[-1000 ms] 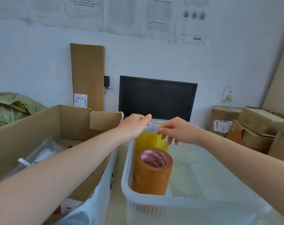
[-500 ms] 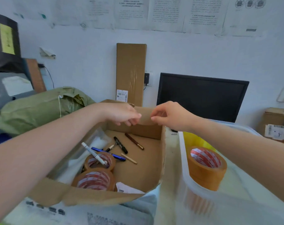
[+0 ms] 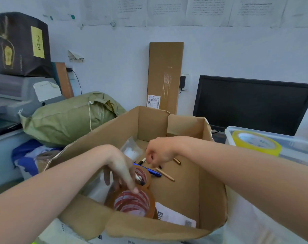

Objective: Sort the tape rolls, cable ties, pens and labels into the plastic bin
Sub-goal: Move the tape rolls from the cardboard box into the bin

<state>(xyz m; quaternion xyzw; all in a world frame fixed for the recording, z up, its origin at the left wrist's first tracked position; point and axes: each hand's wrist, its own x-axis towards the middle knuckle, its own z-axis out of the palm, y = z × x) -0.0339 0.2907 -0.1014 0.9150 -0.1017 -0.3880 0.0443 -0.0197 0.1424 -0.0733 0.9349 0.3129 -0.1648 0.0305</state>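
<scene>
Down off the back flap and into the box [image 3: 211, 191] with both hands since half a second ago. Reaches the left hand [image 3: 119, 166] over the near tape roll [image 3: 134, 203], fingers [image 3: 134, 190] straight and released, one tip at the rim, nothing gripped yet. Hangs the right hand [image 3: 158, 152] over the pens [image 3: 155, 173], fingers curled; cannot tell whether pinching one. Leaves a second roll [image 3: 145, 175], a label sheet [image 3: 174, 216] and a clear bag [image 3: 132, 149] in the box, with the bin [image 3: 290, 143] off to the right and a yellow roll [image 3: 257, 142] already inside. Risks a slip back into the box if lifting the near roll by fingertips alone. Risks dragging the second roll just beside it. Risks scattering loose pens with a hasty grab, or catching the box wall on the way across to the bin.
</scene>
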